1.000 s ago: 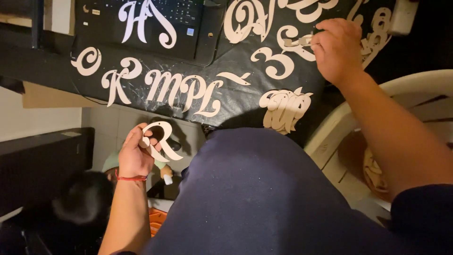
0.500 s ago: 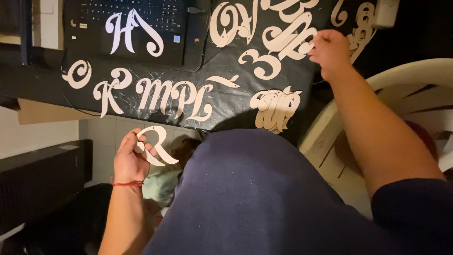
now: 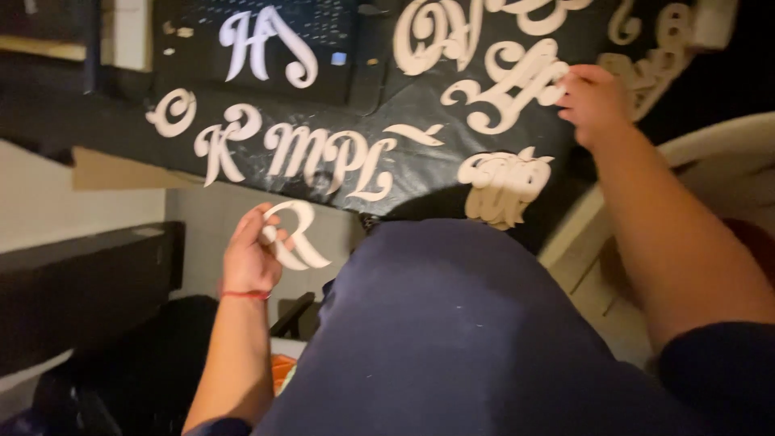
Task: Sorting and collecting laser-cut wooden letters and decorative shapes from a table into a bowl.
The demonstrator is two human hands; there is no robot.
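The cut-out letter (image 3: 297,234), pale and curly in shape, sits in the left hand (image 3: 252,260) below the near edge of the desk (image 3: 97,121), over the lap; the fingers close round its left side so that its flat face stays turned up toward the camera — a hold that seems meant to keep the shape readable. The right hand (image 3: 596,101) reaches out over the black sheet (image 3: 420,173) that covers the desk, its fingertips on a large ornate cut-out (image 3: 504,89); whether it pinches the piece or only presses it, the blurred view does not show. A row of smaller letters (image 3: 299,153) lies flat and side by side on the sheet, apparently spread so that each can be seen against the dark ground; a stacked pile of cut-outs (image 3: 504,186) rests at the near edge — just above the dark blue clothing (image 3: 452,339) on the person's lap.
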